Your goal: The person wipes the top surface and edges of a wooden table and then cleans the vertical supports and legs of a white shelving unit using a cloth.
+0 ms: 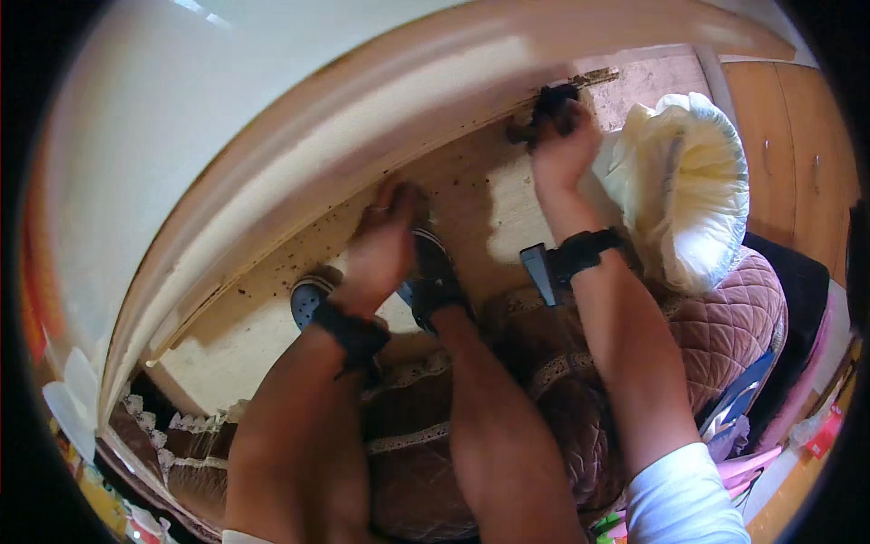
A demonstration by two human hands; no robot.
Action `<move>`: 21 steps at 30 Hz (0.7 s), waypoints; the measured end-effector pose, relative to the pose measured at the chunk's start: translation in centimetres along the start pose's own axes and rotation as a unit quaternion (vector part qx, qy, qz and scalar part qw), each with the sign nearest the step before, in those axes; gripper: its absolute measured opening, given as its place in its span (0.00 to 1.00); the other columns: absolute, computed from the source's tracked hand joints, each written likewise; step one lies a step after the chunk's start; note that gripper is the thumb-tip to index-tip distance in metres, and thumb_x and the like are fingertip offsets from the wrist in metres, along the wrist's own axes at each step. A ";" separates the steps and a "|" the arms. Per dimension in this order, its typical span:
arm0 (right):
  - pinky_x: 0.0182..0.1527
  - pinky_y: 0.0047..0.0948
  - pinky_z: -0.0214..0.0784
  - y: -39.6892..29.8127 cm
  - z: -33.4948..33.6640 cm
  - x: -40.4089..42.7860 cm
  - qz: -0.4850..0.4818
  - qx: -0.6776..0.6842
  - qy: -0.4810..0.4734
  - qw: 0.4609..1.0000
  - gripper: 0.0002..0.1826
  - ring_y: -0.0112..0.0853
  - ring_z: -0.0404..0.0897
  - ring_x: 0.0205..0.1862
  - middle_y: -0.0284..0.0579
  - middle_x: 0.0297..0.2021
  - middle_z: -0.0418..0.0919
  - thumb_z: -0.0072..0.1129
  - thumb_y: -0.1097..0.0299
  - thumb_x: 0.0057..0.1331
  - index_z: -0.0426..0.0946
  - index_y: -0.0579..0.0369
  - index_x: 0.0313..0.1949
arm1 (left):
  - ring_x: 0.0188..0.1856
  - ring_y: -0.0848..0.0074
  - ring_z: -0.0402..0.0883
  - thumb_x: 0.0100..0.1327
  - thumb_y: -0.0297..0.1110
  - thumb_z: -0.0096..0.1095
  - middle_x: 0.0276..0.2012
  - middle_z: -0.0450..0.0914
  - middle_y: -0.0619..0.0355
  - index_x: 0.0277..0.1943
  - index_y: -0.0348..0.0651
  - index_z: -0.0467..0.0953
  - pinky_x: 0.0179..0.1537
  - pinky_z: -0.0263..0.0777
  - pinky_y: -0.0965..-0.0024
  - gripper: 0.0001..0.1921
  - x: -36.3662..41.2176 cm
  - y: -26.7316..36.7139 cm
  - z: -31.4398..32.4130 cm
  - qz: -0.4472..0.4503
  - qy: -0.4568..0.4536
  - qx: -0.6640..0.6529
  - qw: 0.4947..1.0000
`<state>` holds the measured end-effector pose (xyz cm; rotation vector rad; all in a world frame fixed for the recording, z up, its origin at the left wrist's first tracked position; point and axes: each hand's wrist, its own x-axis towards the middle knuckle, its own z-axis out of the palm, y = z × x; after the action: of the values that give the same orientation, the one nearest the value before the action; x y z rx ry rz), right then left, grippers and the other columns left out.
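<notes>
My right hand is closed around a crumpled black item, perhaps a cloth, against the base of a pale wooden panel. My left hand is blurred and reaches down close to the floor, beside my clog shoes. Its fingertips lie in shadow, so whether they hold anything cannot be told. Dark crumbs are scattered along the foot of the panel. Black straps circle both wrists, and a small grey device sits at the right one.
A bin with a pale plastic liner stands right of my right forearm. Brown quilted fabric with lace trim lies behind my legs. Wooden cabinet doors are at the far right. My blue clog is on the floor at left.
</notes>
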<state>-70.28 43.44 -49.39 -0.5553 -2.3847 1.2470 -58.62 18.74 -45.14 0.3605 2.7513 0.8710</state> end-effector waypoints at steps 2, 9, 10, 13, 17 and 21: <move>0.46 0.28 0.70 -0.5 2.7 -2.8 0.124 0.319 -0.063 0.938 0.08 0.28 0.77 0.43 0.38 0.43 0.76 0.51 0.68 0.67 0.70 0.52 0.45 | 0.59 0.49 0.70 0.55 0.24 0.54 0.62 0.67 0.44 0.67 0.41 0.60 0.61 0.65 0.55 0.33 -2.3 -2.1 -1.5 -0.058 0.051 -0.035 0.996; 0.58 0.45 0.65 -8.9 7.9 -18.5 -0.238 0.014 -0.361 0.901 0.18 0.49 0.68 0.58 0.59 0.54 0.68 0.54 0.71 0.60 0.73 0.56 0.51 | 0.63 0.61 0.68 0.62 0.21 0.46 0.60 0.70 0.44 0.64 0.33 0.62 0.66 0.57 0.60 0.25 -13.7 -8.9 -6.7 -0.277 0.245 -0.153 0.916; 0.58 0.45 0.65 -10.5 8.3 -19.8 -0.233 0.030 -0.362 0.902 0.18 0.49 0.68 0.58 0.59 0.54 0.68 0.54 0.71 0.60 0.73 0.56 0.51 | 0.63 0.61 0.68 0.62 0.21 0.46 0.60 0.70 0.44 0.64 0.33 0.62 0.66 0.57 0.60 0.25 -16.0 -10.1 -7.5 -0.281 0.245 -0.136 0.918; 0.54 0.47 0.67 -12.7 9.0 -20.9 -0.221 0.024 -0.489 0.844 0.25 0.52 0.71 0.54 0.56 0.47 0.75 0.61 0.72 0.51 0.74 0.56 0.51 | 0.64 0.64 0.67 0.67 0.26 0.47 0.60 0.70 0.46 0.62 0.30 0.60 0.66 0.58 0.61 0.22 -19.4 -12.4 -8.7 -0.391 0.358 -0.298 0.794; 0.51 0.46 0.69 -10.1 6.3 -14.8 -0.231 0.061 -0.335 0.911 0.21 0.50 0.71 0.50 0.55 0.48 0.75 0.58 0.73 0.50 0.76 0.53 0.47 | 0.60 0.68 0.69 0.69 0.33 0.53 0.58 0.72 0.50 0.62 0.35 0.57 0.63 0.60 0.64 0.22 -16.6 -12.3 -7.0 -0.360 0.358 -0.406 0.760; 0.44 0.46 0.68 -7.5 3.3 -8.9 -0.233 0.025 -0.251 0.939 0.16 0.50 0.72 0.40 0.54 0.36 0.76 0.61 0.70 0.53 0.77 0.55 0.43 | 0.58 0.71 0.68 0.68 0.31 0.54 0.56 0.72 0.57 0.60 0.41 0.61 0.62 0.61 0.63 0.19 -15.0 -14.9 -3.5 -0.304 0.395 -0.403 0.768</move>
<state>-65.65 32.66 -46.32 0.3855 -2.6441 1.3272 -47.88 0.55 -48.94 -1.2308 2.3710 2.1459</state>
